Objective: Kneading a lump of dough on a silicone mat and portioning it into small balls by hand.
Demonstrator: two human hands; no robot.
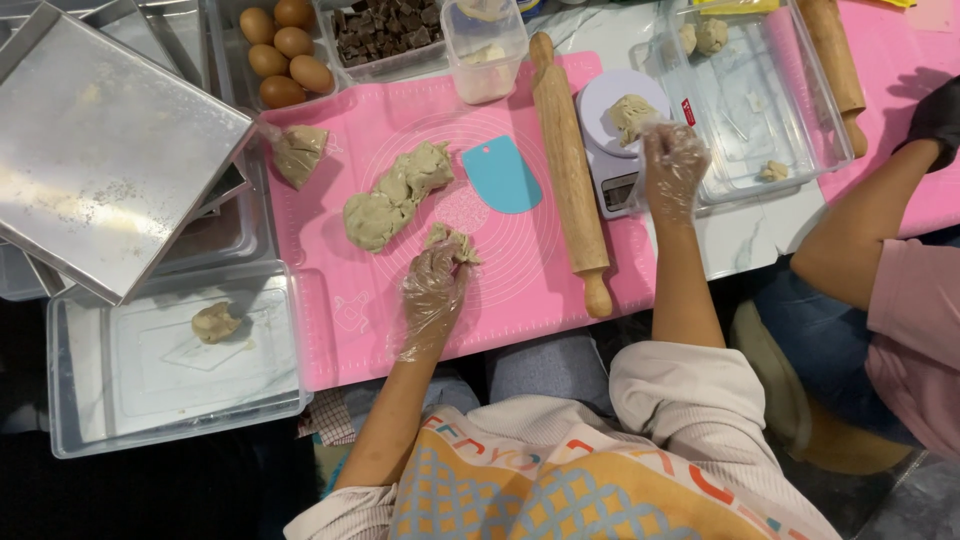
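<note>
A small dough piece is pinched in the gloved left hand over the pink mat, beside the dough mass. Another dough lump is steadied on the scale, presumably for weighing, by the gloved right hand, its grip closed on it.

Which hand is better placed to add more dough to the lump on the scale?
Probably the left hand: it already holds a small dough piece beside the big dough mass. The right hand is busy touching the dough lump on the scale.
</note>
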